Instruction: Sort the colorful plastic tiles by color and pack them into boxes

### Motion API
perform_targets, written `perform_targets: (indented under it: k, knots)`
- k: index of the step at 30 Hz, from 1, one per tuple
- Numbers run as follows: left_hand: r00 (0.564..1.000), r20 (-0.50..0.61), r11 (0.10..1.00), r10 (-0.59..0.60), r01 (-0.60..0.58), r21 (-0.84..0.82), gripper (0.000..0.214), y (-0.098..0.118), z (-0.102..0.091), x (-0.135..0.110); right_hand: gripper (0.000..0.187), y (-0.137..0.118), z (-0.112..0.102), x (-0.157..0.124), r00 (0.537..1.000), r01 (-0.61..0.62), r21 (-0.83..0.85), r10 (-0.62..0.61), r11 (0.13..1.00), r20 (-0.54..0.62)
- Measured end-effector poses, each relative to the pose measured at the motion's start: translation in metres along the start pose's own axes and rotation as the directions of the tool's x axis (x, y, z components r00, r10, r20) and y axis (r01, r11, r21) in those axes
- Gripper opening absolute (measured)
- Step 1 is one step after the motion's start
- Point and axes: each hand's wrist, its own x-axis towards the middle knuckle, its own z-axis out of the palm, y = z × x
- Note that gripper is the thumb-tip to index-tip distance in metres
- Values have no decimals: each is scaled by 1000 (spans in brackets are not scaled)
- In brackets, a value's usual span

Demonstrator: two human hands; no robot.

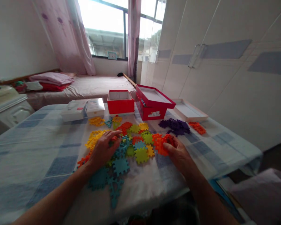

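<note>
Flat interlocking plastic tiles in several colours lie spread on a table with a blue checked cloth [37, 150]. My left hand [104, 147] rests palm down on the teal and yellow tiles [120, 165], fingers curled over a small red piece. My right hand [178, 151] pinches the edge of a clump of orange tiles [160, 143]. Green and yellow tiles [141, 154] lie between the two hands. A heap of purple tiles [175, 126] and a small orange group [198, 127] sit further right.
Behind the tiles stand an open red box [120, 102], a larger red box with its lid [152, 107], a white tray lid [189, 112] and white boxes [83, 109]. A bed [89, 86], pink curtains and a white wardrobe [224, 68] surround the table.
</note>
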Motion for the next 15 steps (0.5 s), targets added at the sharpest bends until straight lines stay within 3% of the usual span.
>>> perform_targets:
  k: [4,8,11,13,15]
  knots:
    - [976,35,971,214,-216,105,24,2,-1,-1,37,0,-6,4,998,-63,143,60,988,29]
    - [962,54,952,267,-272,140,24,-1,-3,-2,44,-7,-36,22,991,60,-53,-66,997,-120]
    - [962,24,947,274,-274,171,23,-3,-4,-1,50,-16,-87,49,906,170,-300,-268,939,-328]
    - [960,12,943,280,-277,185,23,-4,-5,0,54,-21,-128,69,820,164,-393,-346,905,-457]
    - [956,5,938,293,-288,193,22,-4,-5,2,52,-24,-166,86,763,107,-491,-388,865,-517]
